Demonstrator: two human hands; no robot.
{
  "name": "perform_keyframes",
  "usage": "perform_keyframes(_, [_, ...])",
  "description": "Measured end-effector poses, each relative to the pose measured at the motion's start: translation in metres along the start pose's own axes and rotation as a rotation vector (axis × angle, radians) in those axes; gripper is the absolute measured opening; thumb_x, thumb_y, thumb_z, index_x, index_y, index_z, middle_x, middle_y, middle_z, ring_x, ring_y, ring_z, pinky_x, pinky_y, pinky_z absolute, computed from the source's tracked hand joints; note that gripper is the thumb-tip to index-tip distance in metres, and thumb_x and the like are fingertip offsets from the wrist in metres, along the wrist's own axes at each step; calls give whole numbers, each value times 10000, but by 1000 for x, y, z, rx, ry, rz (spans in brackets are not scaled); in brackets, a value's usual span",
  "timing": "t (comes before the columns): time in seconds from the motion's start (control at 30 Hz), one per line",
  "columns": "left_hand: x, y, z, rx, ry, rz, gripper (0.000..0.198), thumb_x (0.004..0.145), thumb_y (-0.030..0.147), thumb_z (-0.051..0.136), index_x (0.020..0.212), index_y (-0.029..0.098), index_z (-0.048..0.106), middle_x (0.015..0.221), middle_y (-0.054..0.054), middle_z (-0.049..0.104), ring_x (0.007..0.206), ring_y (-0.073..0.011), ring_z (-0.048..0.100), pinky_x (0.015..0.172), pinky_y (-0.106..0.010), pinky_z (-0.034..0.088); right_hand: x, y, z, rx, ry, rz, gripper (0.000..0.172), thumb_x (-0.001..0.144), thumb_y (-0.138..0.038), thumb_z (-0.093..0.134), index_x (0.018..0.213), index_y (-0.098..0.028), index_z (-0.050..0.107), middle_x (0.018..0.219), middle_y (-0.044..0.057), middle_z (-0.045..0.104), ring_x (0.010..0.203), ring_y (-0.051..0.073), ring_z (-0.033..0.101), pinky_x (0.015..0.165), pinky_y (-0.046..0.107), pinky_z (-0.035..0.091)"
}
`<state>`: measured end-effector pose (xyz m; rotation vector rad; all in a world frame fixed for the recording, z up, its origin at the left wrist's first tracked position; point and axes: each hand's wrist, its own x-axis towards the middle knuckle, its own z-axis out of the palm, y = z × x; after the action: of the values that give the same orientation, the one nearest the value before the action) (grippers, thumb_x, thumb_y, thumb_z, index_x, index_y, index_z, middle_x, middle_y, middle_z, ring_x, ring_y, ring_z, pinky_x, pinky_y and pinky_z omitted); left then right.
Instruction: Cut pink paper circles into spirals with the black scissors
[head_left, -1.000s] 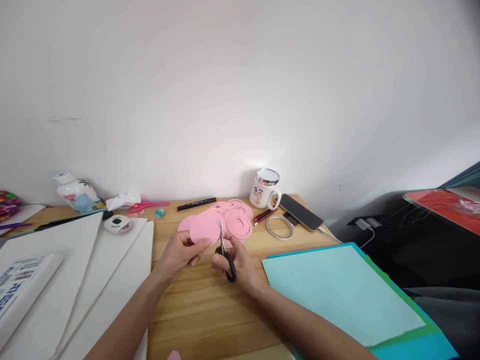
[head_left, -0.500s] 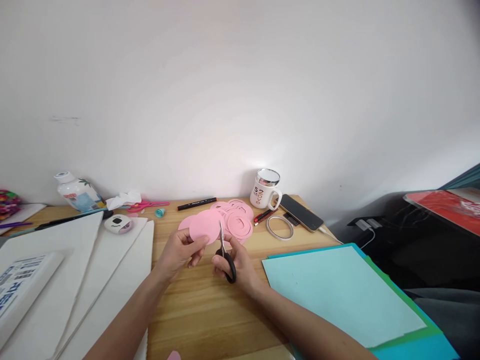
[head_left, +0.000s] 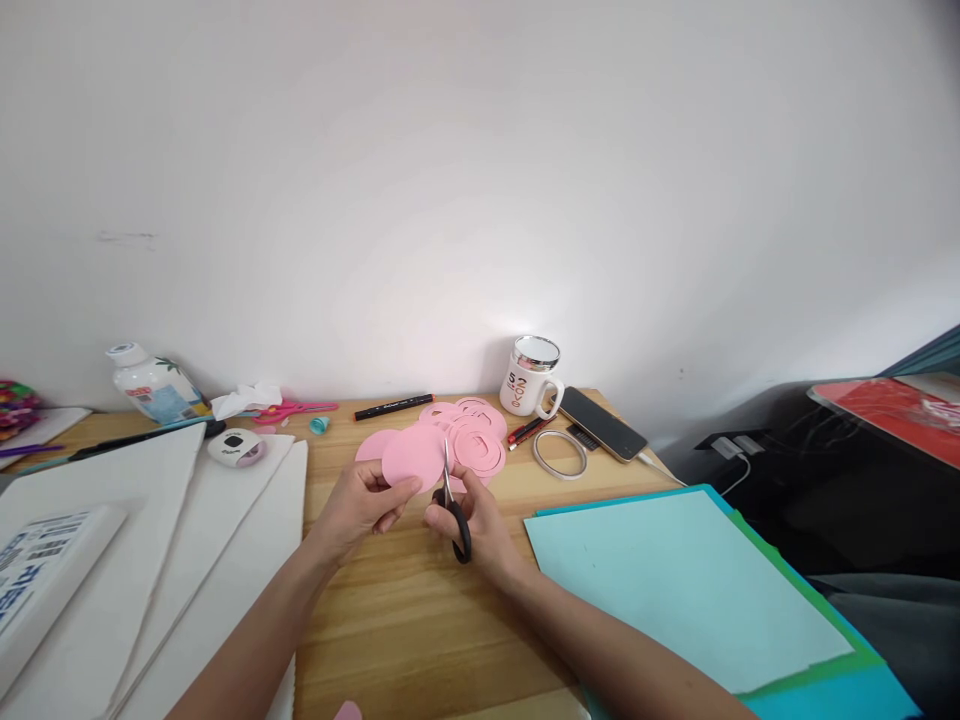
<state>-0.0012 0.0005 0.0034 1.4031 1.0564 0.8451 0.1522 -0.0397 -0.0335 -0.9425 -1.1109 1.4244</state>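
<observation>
Smooth matte white wall point(head_left: 480, 180), faint scuffs at left. Below, wooden bench point(head_left: 420, 620), pale yellow-brown, streaky grain, soft sheen. At right, flat layered coloured sheets point(head_left: 675, 590): pale aqua uppermost, ragged green edge showing past, brighter blue underneath. At left, overlapping stiff white boards point(head_left: 247, 560), slim printed white box point(head_left: 75, 560) lying on top. Toward the wall, loose heap of pink paper cutouts point(head_left: 480, 445), rounded outlines, curved cut lines running through. Left hand point(head_left: 364, 508): grip pinched, thumb on top, on the near edge of a pink paper disc point(head_left: 412, 457). Right hand point(head_left: 484, 525): grip closed round scissors point(head_left: 464, 540), black loop handles, narrow silver blades pointing wallward; gap between blades too small to tell. Near the wall at left, plastic bottle point(head_left: 157, 385), white cap, blue print. Dark glossy phone point(head_left: 604, 425), flat, slab-shaped, beside a glossy white mug point(head_left: 525, 380), upright, cylindrical, shiny metal rim. Disc plain matte pink, thin, flat, nearly round, clean-edged; held in front of the heap, hiding part of it, right edge at the blades. Smaller still: slim black marker point(head_left: 394, 407) with orange ends, pale thin ring point(head_left: 562, 477), little teal cap point(head_left: 319, 425).
</observation>
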Motion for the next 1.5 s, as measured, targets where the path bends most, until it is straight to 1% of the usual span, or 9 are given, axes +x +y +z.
perform_keyframes(0.17, [0, 0, -1, -13, 25, 3, 329, 672, 389, 670, 528, 166, 475, 374, 80, 404, 341, -41, 290, 372, -187, 196, 0, 1, -1, -10, -1, -4, 525, 679, -440, 688, 1035, -208, 379, 530, -92, 491, 465, 97, 404, 455, 214, 311])
perform_keyframes(0.33, [0, 2, -2, -20, 29, 2, 309, 663, 392, 677, 557, 160, 502, 375, 79, 401, 347, -43, 289, 379, -195, 186, 1, 5, 0, 9, 0, -18, 520, 685, -433, 687, 1033, -206, 374, 461, -111, 481, 425, 97, 408, 452, 223, 343])
perform_keyframes(0.7, [0, 6, -1, -58, 59, 12, 308, 639, 397, 687, 562, 160, 506, 388, 79, 411, 353, -45, 308, 377, -196, 213, 2, 6, -1, -6, -4, -12, 536, 678, -448, 692, 1048, -208, 386, 420, -123, 484, 363, 92, 411, 461, 251, 404])
perform_keyframes(0.87, [-1, 7, 1, -129, 35, -43, 341, 647, 438, 675, 565, 161, 494, 429, 52, 485, 324, -51, 368, 334, -187, 221, 2, 11, -1, 1, 4, 2, 548, 683, -461, 686, 1060, -200, 385, 413, -125, 478, 352, 86, 394, 435, 233, 379])
perform_keyframes(0.97, [-1, 7, 3, -140, 36, -78, 343, 633, 442, 689, 580, 153, 510, 452, 46, 513, 312, -44, 374, 321, -177, 217, 1, 15, 1, 22, -4, 14, 556, 675, -472, 690, 1047, -201, 378, 418, -123, 483, 348, 83, 386, 425, 224, 358])
perform_keyframes(1.1, [0, 5, 4, -105, 64, -79, 337, 602, 405, 714, 541, 152, 500, 421, 56, 492, 313, -35, 352, 328, -172, 229, 0, 12, 2, 1, -10, 29, 554, 670, -479, 690, 1039, -204, 381, 446, -101, 505, 377, 99, 417, 428, 223, 337])
perform_keyframes(1.2, [0, 3, 4, -71, 47, -65, 337, 613, 397, 704, 521, 162, 481, 390, 70, 459, 315, -34, 324, 330, -174, 225, 0, 7, 1, -19, 20, 13, 551, 648, -469, 708, 1027, -221, 395, 547, -76, 529, 450, 109, 453, 452, 221, 326])
perform_keyframes(1.33, [0, 2, 2, -42, 18, -57, 342, 621, 407, 698, 521, 167, 476, 381, 76, 443, 315, -36, 313, 325, -172, 212, 1, 2, 0, -8, 25, -15, 529, 644, -445, 720, 1015, -230, 412, 662, -53, 529, 528, 108, 442, 481, 222, 313])
perform_keyframes(1.5, [-1, 4, 2, -66, 42, -54, 340, 619, 416, 706, 534, 162, 496, 383, 74, 449, 312, -33, 307, 326, -175, 208, 0, 2, -1, -27, 18, -27, 516, 654, -479, 695, 1005, -235, 404, 613, -63, 503, 522, 123, 458, 481, 234, 334])
